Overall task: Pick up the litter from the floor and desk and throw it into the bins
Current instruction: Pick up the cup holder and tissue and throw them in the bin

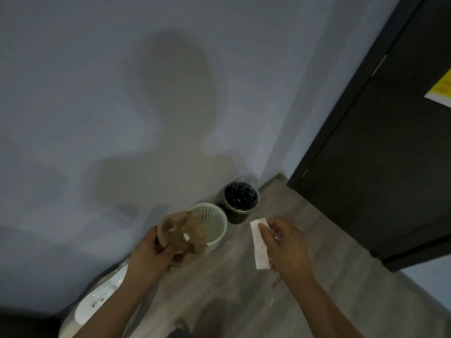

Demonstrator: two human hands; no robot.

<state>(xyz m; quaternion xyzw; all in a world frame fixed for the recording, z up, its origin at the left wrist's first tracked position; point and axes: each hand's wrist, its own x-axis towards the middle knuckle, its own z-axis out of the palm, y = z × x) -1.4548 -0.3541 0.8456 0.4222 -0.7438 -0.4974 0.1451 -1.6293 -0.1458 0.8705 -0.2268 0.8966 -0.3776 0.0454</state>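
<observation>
The left hand held brown paper, fingers clamped, over the white bin rim — released there, it might fall outside — right hand pinching a white slip.

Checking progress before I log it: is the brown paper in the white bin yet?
Out. The left hand grips the crumpled brown paper at the white bin rim, not inside it.

grey wall with a shadow, dark door, yellow notice on it
</observation>
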